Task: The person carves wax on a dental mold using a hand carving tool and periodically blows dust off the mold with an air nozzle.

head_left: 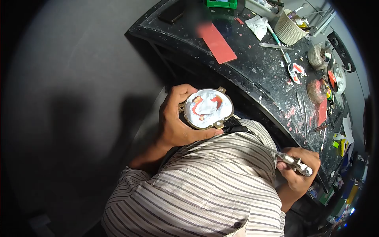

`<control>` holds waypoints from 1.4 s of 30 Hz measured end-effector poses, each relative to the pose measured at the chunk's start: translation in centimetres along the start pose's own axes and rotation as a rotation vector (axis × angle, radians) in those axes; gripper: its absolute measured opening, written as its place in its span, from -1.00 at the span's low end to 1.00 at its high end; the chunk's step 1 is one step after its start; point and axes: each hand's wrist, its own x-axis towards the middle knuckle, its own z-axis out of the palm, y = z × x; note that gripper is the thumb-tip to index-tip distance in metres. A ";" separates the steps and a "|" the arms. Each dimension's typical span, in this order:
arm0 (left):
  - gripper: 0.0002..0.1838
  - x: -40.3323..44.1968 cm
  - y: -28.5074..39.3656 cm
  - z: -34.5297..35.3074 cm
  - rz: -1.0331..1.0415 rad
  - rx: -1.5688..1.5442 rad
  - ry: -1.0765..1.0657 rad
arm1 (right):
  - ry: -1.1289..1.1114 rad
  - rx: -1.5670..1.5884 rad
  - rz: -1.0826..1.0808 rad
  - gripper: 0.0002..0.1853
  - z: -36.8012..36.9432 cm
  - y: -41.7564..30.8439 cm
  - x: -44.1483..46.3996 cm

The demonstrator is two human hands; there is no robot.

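My left hand (177,122) grips a round metal flask (205,108) by its rim, fingers behind and thumb along the lower edge. White plaster fills the flask, with a curved strip of red wax and tooth-coloured pieces on the left and a red patch on the right. Lower right, my right hand (298,168) is closed around a metal tool (296,164) with a thin nozzle that points up and left toward the flask, some way apart from it. The flask is held in front of the striped shirt, beside the bench edge.
A black bench (248,75) strewn with debris curves along the right. On it lie a red wax sheet (219,45), a woven basket (290,27) of tools, a white and red dental model (296,73), a metal spatula (274,46) and a wrapped jar (317,91).
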 end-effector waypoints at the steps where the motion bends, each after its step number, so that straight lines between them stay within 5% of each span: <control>1: 0.09 0.3 0.4 0.3 0.003 -0.048 0.032 | -0.007 0.010 -0.008 -0.64 -0.7 0.3 -0.3; 12: -0.03 4.6 6.8 0.2 0.081 0.124 -0.033 | 0.041 0.084 0.013 -0.48 -6.0 1.8 -3.1; 25: 0.05 7.1 8.9 1.2 0.180 0.242 -0.266 | 0.151 0.082 -0.010 -0.42 -7.6 3.5 -5.0; 42: 0.00 7.0 10.1 2.5 0.304 0.348 -0.283 | -0.060 0.212 -0.216 -0.77 -8.4 2.0 -3.9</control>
